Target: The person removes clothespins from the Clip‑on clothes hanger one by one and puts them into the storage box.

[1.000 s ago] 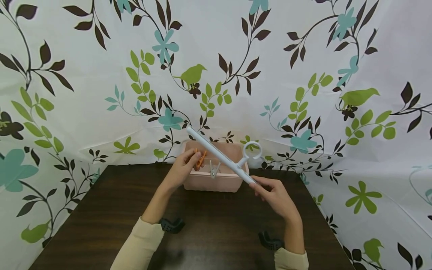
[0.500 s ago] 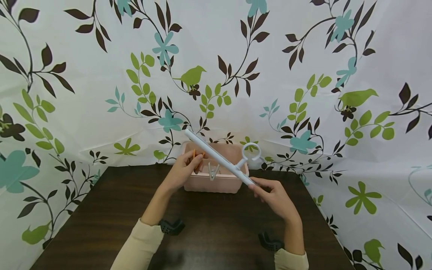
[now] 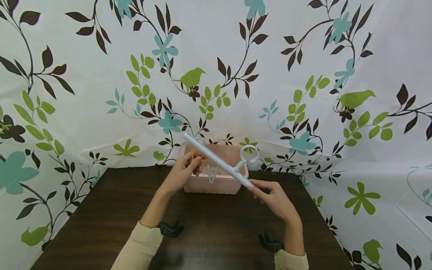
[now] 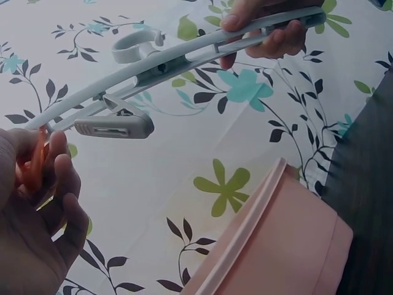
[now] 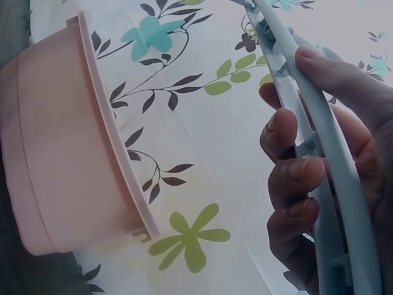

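Fingers point(image 3: 194, 162) of my left hand point(image 3: 182, 173) pinch an orange clothespin point(image 3: 193, 155); right hand point(image 3: 274, 198) grips the white hanger bar point(image 3: 217, 160) over the pink basket point(image 3: 216, 183) at the tabletop's point(image 3: 101, 225) far edge.

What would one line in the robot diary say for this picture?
left hand: pinches orange clothespin | right hand: holds white hanger bar at one end | grey clip: hangs on bar | pink basket: on brown table

Smooth white plastic hanger bar point(image 3: 216, 159) – matt pink plastic basket point(image 3: 216, 183), dark wood-grain table point(image 3: 101, 221).
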A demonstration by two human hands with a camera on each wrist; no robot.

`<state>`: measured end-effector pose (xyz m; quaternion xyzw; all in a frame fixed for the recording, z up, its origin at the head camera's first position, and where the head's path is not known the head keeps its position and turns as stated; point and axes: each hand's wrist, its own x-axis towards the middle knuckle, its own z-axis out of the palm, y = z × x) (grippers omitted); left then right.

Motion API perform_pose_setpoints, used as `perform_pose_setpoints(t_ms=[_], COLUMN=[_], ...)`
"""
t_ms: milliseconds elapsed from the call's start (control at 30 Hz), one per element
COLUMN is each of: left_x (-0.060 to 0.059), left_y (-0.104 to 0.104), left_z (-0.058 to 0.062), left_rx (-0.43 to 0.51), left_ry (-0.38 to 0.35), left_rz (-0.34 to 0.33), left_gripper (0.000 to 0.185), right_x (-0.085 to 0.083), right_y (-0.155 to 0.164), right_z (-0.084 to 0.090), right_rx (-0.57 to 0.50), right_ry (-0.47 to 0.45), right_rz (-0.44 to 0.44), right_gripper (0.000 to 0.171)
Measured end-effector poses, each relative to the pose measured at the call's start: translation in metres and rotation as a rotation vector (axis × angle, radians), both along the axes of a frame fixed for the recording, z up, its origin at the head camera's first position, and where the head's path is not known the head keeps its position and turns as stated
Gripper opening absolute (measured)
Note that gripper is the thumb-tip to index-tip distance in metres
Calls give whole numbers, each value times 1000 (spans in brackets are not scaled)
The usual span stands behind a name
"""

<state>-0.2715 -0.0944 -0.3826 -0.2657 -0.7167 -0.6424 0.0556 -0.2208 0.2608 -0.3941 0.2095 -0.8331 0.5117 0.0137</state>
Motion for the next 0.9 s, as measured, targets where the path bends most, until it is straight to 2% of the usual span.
perform_pose_setpoints(t_ms=[200,300,567,900], left_x=[1,2,6,3], left_y=[2,1,-1,3], left_z=[-3,-3,1,0], left_rx=[30,34,-71,-129], left_ry=[7,-1,-50,57], left_rz=[-55,-60,20,116], left_gripper=[31,33,27,24], right_x=[0,0,-1,-2], right_y=[0,0,0,0], right_z=[-2,-3,-1,0], right_rx=[16,18,29,51], right_ry=[-13,-11,-16,-30], right_rz=[-12,-17,-18,-13], right_gripper=[33,33,33,34])
